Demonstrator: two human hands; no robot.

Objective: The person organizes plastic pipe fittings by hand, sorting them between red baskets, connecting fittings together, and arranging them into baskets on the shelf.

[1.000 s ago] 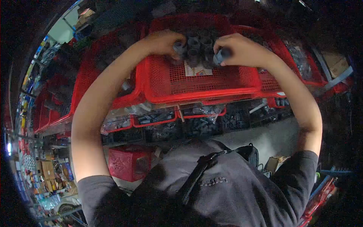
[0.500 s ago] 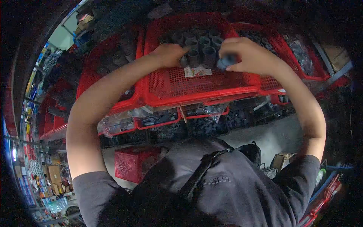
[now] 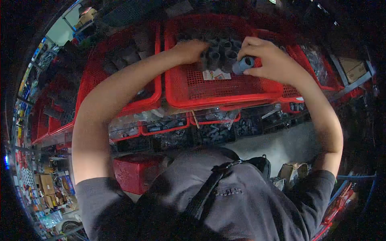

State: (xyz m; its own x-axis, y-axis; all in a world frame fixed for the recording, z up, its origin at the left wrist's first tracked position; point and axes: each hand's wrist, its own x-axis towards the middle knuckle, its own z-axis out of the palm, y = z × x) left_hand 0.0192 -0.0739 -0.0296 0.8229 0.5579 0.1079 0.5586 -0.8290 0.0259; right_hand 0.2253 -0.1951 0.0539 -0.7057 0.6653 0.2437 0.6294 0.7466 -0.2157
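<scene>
Sitting between right fingers (image 3: pixel 255 72): grey tube (image 3: pixel 241 67)

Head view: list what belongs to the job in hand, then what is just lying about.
Likely in the job:
grey fitting, held in the right hand
upright fittings, with the left hand at them
middle red basket holding them

Apparently just lying about:
dark red box
lower red tray
cardboard box

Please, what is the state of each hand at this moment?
Left hand: at the pipe pieces; whether its grip is open or closed cannot be told.
Right hand: closed, holding a blue-grey pipe.
</scene>
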